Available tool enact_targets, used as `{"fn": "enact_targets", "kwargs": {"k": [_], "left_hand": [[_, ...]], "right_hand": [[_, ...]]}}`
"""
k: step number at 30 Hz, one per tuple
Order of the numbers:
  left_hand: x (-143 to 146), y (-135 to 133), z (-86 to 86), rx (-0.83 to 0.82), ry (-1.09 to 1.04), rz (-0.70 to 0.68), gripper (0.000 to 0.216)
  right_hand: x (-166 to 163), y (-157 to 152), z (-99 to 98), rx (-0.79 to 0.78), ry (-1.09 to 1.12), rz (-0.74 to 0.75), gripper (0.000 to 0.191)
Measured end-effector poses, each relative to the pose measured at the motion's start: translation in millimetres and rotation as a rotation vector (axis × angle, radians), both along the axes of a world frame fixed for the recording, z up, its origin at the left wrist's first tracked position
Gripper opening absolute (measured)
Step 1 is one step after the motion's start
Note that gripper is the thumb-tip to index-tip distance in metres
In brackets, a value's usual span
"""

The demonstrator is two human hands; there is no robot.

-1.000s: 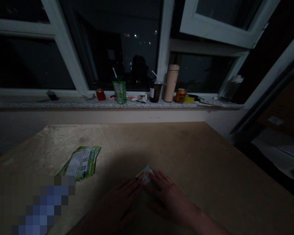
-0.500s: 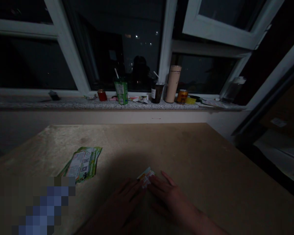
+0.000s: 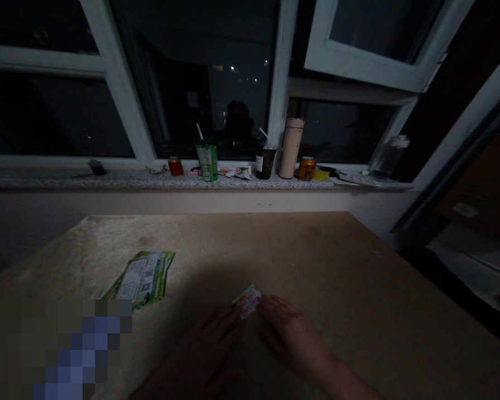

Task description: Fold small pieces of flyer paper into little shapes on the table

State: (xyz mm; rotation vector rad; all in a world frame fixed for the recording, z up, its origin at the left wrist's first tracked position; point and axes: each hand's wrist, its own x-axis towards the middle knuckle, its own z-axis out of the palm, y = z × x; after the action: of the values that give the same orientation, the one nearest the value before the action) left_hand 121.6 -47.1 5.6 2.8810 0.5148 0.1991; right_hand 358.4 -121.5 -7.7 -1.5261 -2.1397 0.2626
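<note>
A small printed packet [image 3: 247,301], pale with red and yellow marks, lies flat on the tan tabletop [image 3: 316,255]. My left hand [image 3: 219,333] rests at its lower left edge with the fingers stretched out over the table. From the right, my right hand [image 3: 285,325] reaches to the packet's right edge, its fingers extended and close together. Both hands are in dim light, and the thumbs are hard to make out. Off to the left lie green printed pouches [image 3: 154,278], stacked one over another.
On the stone windowsill [image 3: 129,180] stand a green cup [image 3: 207,161] with a straw, a dark cup [image 3: 265,163], a tall pink bottle [image 3: 292,149], a gold can [image 3: 306,168] and a red jar [image 3: 175,166]. A blurred-out blue patch [image 3: 79,355] covers the lower left.
My right hand's fingers have drawn back to the right, uncovering more of the packet. The thumb or finger raised earlier is lowered. The view has shifted slightly.
</note>
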Motion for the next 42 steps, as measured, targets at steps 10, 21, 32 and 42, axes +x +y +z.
{"fn": "enact_targets", "kwargs": {"k": [10,21,32,42], "left_hand": [[7,-3,-2.7,-0.027,0.004,0.027,0.073],[1,0,3.0,-0.042,0.042,-0.012,0.072],[12,-5,6.7,-0.04,0.044,0.035,0.072],[4,-4,5.5,-0.038,0.065,0.002,0.071]], "right_hand": [[-2,7,4.9,0.002,-0.052,-0.007,0.035],[3,3,1.5,0.076,-0.092,-0.027,0.033],[3,7,1.5,0.138,-0.135,-0.021,0.033],[1,5,1.9,0.128,-0.175,-0.067,0.034]]}}
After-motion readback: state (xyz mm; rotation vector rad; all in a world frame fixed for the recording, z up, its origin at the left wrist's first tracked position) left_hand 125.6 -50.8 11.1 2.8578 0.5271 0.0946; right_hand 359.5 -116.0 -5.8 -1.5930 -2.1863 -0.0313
